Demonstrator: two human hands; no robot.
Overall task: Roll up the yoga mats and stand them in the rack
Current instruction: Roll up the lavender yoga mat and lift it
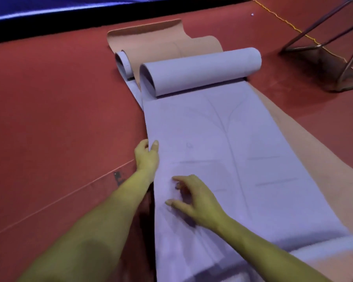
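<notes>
Left hand (146, 157): pinches the left edge of the purple mat (222, 151).
Right hand (194, 200): fingers loosely spread, hovering on the purple mat.
Far end: rolled.

The near end of the purple mat (222, 159) is cut off by the bottom edge. Much of the pink mat (163, 42) is hidden under it. The metal rack (324, 45) is cut off at the right edge. The right hand (194, 198) is blurred.
</notes>
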